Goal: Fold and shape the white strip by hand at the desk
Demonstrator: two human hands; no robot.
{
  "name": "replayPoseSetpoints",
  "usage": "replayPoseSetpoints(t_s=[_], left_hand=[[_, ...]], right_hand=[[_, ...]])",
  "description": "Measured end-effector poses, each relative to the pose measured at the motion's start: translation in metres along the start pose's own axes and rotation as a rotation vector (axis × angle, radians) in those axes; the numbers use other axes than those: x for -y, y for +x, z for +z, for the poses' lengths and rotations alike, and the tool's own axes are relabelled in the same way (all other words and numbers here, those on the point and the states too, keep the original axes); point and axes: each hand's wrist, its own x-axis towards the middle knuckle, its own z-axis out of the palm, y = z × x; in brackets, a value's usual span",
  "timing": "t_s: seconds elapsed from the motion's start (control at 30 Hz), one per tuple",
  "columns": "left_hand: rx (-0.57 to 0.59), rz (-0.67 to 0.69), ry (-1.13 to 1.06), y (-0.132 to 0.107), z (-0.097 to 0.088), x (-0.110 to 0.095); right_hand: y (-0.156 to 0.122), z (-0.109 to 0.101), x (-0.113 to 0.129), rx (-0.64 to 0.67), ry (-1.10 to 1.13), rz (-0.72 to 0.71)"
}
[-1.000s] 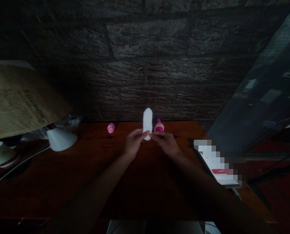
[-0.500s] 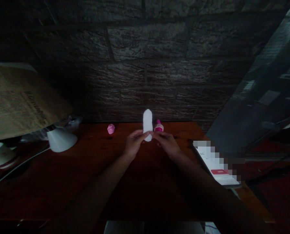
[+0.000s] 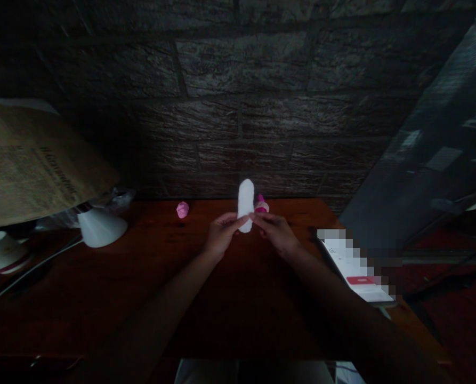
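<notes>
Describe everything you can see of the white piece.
The white piece is a long, slim, plain bar with rounded ends, its upper one slightly tapered. The surface looks matte and slightly uneven, perhaps soft clay, though the material is uncertain. In view it runs nearly upright, in front of the wall. The left hand and right hand hold it near its lower end. Whether it touches the table cannot be told.

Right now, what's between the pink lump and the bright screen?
In the head view, from pink lump to bright screen: the left hand, the long white piece both hands hold, a partly hidden pink-and-magenta thing, then the right hand.
</notes>
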Motion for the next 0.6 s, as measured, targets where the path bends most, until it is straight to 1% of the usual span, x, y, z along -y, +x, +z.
replayPoseSetpoints(t_s=[0.3, 0.47, 0.6], left_hand=[[0.024, -0.045, -0.042, 0.0028, -0.0021, 0.0017], [0.040, -0.047, -0.037, 0.0031, -0.0027, 0.0040], [0.039, -0.042, -0.067, 0.0042, -0.0024, 0.0047]], right_hand=[[0.0014, -0.0014, -0.0019, 0.030, 0.047, 0.035], [0.0026, -0.0028, -0.0032, 0.075, 0.068, 0.007], [0.0033, -0.0033, -0.0038, 0.066, 0.087, 0.057]])
